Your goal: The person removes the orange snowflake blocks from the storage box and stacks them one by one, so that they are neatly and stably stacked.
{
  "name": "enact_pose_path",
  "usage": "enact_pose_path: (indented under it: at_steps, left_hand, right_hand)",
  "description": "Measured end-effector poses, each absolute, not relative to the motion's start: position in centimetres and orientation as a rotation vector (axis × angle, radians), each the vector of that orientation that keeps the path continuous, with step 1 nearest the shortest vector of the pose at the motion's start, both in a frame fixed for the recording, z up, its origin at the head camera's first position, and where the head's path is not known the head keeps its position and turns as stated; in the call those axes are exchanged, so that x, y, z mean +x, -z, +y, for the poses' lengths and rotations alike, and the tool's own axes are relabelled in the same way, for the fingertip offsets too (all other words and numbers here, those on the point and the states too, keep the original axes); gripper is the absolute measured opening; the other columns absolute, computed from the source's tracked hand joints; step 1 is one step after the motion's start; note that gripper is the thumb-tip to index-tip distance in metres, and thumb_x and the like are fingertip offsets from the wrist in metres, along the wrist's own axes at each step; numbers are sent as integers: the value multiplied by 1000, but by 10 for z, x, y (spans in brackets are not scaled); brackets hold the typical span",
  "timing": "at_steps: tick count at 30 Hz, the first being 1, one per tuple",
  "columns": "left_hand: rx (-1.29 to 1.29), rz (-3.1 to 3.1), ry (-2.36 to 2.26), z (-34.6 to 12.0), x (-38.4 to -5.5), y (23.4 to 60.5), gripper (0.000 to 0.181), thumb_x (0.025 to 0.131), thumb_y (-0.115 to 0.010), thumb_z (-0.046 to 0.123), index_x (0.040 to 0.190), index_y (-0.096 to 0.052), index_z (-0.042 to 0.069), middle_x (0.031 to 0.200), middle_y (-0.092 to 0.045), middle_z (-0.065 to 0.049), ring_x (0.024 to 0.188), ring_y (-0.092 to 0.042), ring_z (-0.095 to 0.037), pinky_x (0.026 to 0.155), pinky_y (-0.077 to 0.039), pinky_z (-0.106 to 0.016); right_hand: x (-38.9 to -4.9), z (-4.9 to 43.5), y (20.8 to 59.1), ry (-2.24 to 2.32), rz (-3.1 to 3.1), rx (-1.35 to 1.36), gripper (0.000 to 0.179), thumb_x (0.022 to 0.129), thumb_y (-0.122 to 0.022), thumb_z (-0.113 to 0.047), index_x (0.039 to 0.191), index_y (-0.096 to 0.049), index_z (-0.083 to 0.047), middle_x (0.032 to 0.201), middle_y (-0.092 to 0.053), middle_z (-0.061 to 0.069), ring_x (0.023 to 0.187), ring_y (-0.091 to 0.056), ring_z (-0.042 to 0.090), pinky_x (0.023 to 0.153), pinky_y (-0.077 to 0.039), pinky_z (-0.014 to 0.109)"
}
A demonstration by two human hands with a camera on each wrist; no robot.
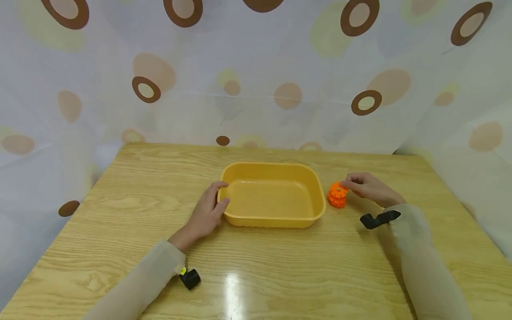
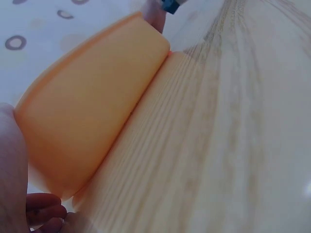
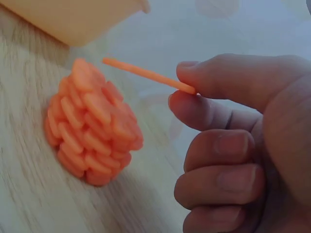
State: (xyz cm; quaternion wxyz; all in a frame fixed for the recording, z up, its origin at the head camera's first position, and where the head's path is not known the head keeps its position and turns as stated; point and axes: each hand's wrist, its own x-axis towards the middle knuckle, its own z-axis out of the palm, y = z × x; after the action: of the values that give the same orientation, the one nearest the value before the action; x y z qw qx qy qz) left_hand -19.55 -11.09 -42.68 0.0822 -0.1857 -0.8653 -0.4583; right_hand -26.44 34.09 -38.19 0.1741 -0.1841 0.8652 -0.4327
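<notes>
My left hand grips the left end of a yellow plastic tub, fingers over its rim and thumb on the near side. In the left wrist view the long side of the tub slopes down to the tabletop. To the tub's right, my right hand pinches a thin orange notched disc by its edge, between thumb and index finger. Its other fingers curl toward the palm. Just below the disc stands a stack of several similar orange discs, their scalloped edges overlapping.
A wood-grain table carries everything. Behind it hangs a pale cloth with brown and beige spots, which also runs along both sides. Small black cameras are strapped at both sleeves, the right one near the stack.
</notes>
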Motion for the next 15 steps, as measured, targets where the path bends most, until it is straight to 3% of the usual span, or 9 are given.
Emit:
enact_pose_path:
  at_steps: [15]
  left_hand:
    - [-560, -2587, 1377, -112, -196, 426, 36, 97, -50, 17, 130, -44, 4, 86, -44, -9, 79, -42, -20, 75, -36, -35]
  right_hand:
    - [-268, 340, 390, 1149, 2432, -461, 40, 100, -52, -29, 80, -50, 6, 62, -36, -1, 53, -33, 15, 57, -32, 29]
